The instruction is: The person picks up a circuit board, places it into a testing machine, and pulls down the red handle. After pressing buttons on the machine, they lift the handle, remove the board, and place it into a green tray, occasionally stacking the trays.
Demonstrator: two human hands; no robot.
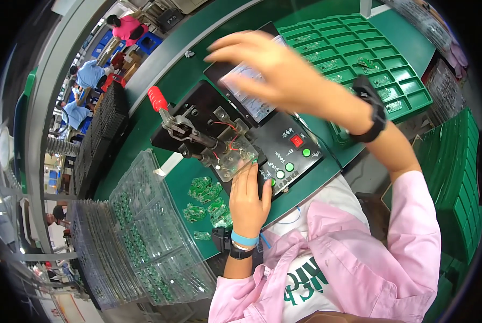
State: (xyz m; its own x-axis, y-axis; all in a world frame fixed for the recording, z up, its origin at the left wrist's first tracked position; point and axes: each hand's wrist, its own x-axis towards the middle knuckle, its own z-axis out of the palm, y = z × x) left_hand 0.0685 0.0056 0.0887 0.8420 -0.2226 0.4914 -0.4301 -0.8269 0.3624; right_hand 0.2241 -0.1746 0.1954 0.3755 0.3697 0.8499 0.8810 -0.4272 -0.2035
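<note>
My left hand lies with its fingers stretched out and its thumb apart. Its fingertips reach the near edge of a clear plate on a black test fixture; what lies under them is hidden. A toggle clamp with a red handle stands raised at the fixture's far left. My right hand, slightly blurred, hovers over a screen-like panel with its fingers apart and nothing seen in them. Several green circuit boards lie loose on the table left of my left hand.
A green compartment tray holding some boards sits at the far right. Stacked clear trays with boards stand at the left. The black control box carries a red switch and green buttons. More green trays stack at right.
</note>
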